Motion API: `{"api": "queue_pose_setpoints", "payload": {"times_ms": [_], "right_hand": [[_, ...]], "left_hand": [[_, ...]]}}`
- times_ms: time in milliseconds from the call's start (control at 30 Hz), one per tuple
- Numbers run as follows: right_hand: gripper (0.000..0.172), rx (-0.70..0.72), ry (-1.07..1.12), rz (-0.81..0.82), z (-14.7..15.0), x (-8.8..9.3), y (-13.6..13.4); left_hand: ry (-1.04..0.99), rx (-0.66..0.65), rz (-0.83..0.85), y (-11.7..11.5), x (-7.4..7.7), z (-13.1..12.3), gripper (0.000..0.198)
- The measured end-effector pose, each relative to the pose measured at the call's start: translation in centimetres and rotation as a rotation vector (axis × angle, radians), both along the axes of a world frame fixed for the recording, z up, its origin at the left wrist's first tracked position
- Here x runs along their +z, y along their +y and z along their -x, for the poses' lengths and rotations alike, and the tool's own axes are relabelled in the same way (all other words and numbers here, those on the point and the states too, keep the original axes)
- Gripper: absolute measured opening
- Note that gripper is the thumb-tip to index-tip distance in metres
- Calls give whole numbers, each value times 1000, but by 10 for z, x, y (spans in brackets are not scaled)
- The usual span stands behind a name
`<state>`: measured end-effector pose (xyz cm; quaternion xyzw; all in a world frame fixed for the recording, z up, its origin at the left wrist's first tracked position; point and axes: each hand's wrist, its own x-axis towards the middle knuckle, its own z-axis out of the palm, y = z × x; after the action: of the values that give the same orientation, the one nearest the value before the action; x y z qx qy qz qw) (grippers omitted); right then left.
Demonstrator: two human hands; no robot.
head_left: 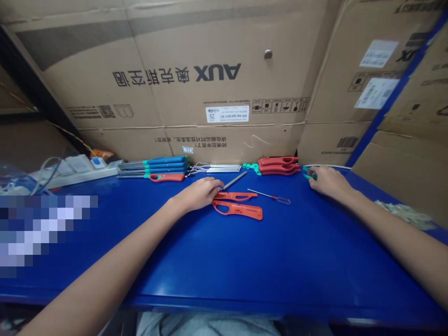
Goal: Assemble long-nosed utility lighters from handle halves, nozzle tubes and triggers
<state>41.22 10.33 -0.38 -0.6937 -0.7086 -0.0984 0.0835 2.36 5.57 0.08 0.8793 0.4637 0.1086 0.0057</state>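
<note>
My left hand [198, 194] rests on the blue bench top [147, 275] and grips a thin silver metal rod [235, 180] that sticks out past the fingertips. Just beside those fingers lie two orange plastic handle shells [237, 210], open side up. To their right is a thin screwdriver [269, 197] with a clear handle. My right hand [329, 182] sits far right, its fingers closed around a small green plastic piece [310, 173], which is mostly hidden.
Along the back stand blue handle assemblies [164, 165], metal rods with wires [217, 168], green pieces [250, 168] and stacked red handles [278, 165]. A power strip [80, 173] with cables sits back left. Cardboard boxes [175, 84] wall off the bench's far side.
</note>
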Motion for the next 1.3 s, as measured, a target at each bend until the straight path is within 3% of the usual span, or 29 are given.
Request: {"api": "queue_pose_setpoints", "payload": {"times_ms": [200,367,467,600,833,967,1133,1300], "right_hand": [[31,73,92,-143,16,5,-8],[26,501,385,-404,50,-5,-29],[22,700,500,-389,76,-9,-51],[21,808,651,-205,111,-6,-77],[18,846,873,56,158,-7,-83],[16,855,904,-33,164,-19,-85],[11,890,831,-150,163,-27,-88],[12,889,850,-121,163,-29,-87]], "left_hand": [[-1,-24,43,-6,6,-4,29],[6,-63,49,-9,7,-6,28],[17,-85,48,-12,10,-8,29],[26,-106,22,-14,14,-9,29],[-41,-228,-130,-15,17,-4,12],[-130,-270,-80,-19,18,-8,6],[-275,-293,-23,-29,23,-20,13],[-120,-313,-235,-35,14,-18,21]]}}
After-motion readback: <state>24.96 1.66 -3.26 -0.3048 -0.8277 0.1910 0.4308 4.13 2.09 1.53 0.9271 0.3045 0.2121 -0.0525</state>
